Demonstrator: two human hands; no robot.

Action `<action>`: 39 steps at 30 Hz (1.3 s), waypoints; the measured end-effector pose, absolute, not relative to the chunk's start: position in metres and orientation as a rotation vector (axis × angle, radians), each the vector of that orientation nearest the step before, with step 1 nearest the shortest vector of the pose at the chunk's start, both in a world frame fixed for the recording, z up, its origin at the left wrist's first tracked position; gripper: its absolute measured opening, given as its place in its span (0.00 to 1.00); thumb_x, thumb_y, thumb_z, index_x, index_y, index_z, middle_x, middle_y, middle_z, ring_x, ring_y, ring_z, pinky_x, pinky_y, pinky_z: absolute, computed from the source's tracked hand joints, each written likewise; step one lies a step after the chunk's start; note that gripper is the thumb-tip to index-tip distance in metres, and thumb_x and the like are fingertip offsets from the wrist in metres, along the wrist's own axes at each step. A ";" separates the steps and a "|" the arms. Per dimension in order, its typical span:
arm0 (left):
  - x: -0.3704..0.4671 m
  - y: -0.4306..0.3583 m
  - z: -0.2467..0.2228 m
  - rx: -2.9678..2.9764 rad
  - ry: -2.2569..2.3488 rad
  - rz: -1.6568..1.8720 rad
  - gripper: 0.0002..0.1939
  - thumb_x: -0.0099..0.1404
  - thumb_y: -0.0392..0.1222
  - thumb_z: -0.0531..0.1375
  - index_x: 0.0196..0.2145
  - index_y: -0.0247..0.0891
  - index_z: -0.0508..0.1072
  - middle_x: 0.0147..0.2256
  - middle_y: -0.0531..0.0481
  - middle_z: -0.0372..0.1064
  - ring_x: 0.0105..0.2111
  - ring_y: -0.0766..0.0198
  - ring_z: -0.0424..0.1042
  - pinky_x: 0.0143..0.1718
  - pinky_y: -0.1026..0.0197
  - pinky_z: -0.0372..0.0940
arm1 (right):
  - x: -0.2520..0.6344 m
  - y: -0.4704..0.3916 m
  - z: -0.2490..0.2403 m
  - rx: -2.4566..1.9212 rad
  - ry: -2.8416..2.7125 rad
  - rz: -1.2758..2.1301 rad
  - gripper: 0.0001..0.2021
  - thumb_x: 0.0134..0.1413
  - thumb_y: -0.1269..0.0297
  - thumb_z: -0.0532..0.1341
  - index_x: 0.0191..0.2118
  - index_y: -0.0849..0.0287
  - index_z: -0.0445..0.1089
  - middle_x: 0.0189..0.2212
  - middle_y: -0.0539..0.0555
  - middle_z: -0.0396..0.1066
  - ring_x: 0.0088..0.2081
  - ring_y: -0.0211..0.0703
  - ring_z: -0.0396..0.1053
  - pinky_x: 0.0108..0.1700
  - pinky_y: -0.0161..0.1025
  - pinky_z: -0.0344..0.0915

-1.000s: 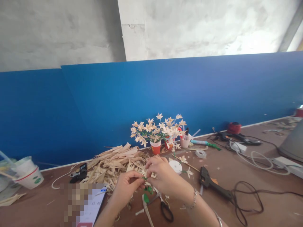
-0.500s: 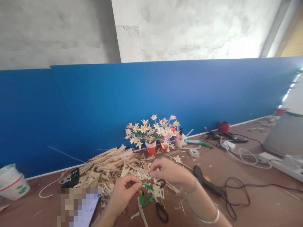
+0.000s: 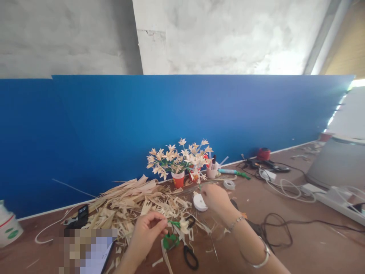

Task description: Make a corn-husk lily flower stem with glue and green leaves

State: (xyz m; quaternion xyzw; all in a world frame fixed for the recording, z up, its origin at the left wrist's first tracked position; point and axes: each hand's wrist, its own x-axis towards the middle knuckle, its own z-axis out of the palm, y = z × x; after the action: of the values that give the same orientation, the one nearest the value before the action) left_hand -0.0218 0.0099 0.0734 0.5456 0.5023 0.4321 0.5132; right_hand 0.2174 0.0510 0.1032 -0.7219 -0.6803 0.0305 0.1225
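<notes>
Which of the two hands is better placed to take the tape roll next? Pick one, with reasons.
Probably the right hand: it is close to the tape roll, though whether it grips anything is unclear. The left hand, farther away, pinches a green flower stem.

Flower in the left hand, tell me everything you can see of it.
The flower has pale cream petals that look papery or like dried husk; I can't tell which. Its slim green stem runs leftward into the grip of the left hand, which pinches its end. It lies roughly sideways, bloom to the right, overlapping the scissors in view; whether they touch is unclear.
</notes>
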 end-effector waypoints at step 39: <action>-0.023 0.009 0.076 1.254 1.157 1.052 0.09 0.49 0.44 0.64 0.24 0.35 0.73 0.21 0.51 0.72 0.22 0.63 0.71 0.26 0.64 0.64 | 0.261 0.073 0.035 -1.457 -1.555 0.529 0.08 0.45 0.62 0.55 0.30 0.60 0.66 0.24 0.51 0.69 0.27 0.42 0.64 0.32 0.36 0.60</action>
State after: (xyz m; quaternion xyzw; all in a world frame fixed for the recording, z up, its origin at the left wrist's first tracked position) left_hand -0.0230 0.0085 0.0764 0.5272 0.4865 0.4423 0.5383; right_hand 0.2611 0.0734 0.0346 -0.5907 -0.6304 0.2146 0.4557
